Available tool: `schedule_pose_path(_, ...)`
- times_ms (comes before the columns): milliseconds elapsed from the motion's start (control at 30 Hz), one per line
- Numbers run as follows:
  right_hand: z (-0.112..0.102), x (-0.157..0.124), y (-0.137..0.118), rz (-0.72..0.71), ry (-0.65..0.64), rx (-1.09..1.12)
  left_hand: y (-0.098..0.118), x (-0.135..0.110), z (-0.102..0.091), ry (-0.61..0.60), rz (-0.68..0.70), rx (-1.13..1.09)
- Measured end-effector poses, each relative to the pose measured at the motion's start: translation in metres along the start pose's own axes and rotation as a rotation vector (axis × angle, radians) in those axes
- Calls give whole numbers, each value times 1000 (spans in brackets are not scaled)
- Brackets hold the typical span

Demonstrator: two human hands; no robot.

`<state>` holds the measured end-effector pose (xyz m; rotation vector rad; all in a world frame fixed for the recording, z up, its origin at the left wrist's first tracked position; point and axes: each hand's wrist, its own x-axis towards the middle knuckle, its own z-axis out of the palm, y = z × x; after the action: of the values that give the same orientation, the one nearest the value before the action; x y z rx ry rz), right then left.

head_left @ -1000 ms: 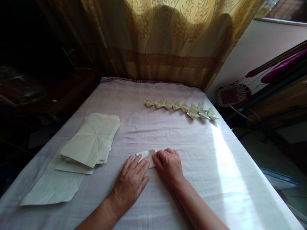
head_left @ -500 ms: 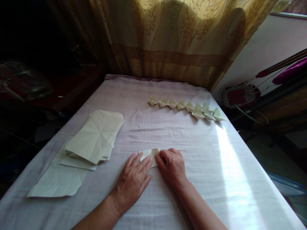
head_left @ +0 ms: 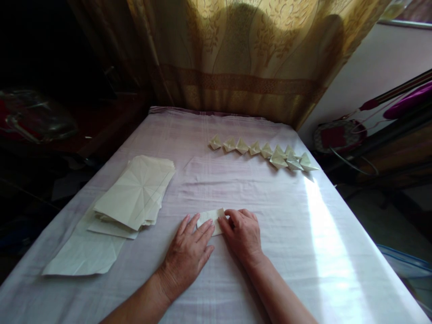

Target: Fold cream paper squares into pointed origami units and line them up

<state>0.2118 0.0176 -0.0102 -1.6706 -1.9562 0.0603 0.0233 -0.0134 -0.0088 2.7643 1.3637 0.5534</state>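
A small folded piece of paper [head_left: 217, 218], cream-coloured and flat, lies on the cloth between my hands. My left hand [head_left: 189, 247] rests palm down with its fingers spread, the fingertips on the paper's left part. At the paper's right edge, my right hand [head_left: 243, 233] has its thumb and index finger pinched together on it; the other fingers are curled. Part of the paper is hidden under the fingers.
On the left lies a stack of creased paper sheets [head_left: 135, 193], with looser sheets [head_left: 84, 254] beneath it. Folded paper boats [head_left: 254, 148] stand in a row at the back right. The table [head_left: 270, 270] has a pale cloth; a curtain [head_left: 236, 58] hangs behind it.
Both hands stay almost in place on the paper. The right fingers have shifted very slightly at its edge, and the view has moved a little.
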Motion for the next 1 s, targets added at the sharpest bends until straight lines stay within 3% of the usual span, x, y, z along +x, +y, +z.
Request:
schedule_pose_path(367, 2, 0, 1, 70, 38, -2, -1, 0, 3, -1, 5, 10)
schedule_pose_path(633, -3, -17, 4, 3, -46, 24, -2, 1, 2, 7, 12, -7)
schedule_pose_path(1000, -3, -24, 22, 126, -50, -61, -12, 0, -9, -114, 114, -3)
